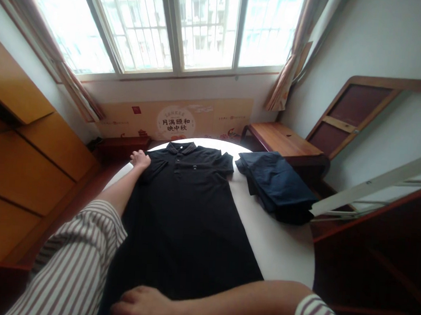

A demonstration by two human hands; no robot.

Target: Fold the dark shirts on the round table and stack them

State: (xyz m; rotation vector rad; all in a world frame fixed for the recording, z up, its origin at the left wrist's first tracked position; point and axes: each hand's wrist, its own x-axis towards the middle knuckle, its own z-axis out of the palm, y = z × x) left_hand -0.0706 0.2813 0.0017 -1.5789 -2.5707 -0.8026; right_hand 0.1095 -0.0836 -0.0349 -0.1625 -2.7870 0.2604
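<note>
Polo shirt [183, 222]: black, laid flat on round white tabletop [279, 247] | soft, light, limp; best taken at sleeve [151, 170] or hem [209, 288] | left hand [140, 159] open on sleeve | right hand [142, 306] open on hem, neither gripping

Black short-sleeved polo shirt [185, 213], spread flat, front up, collar at far edge of round white table [276, 247], small chest logo.
</note>
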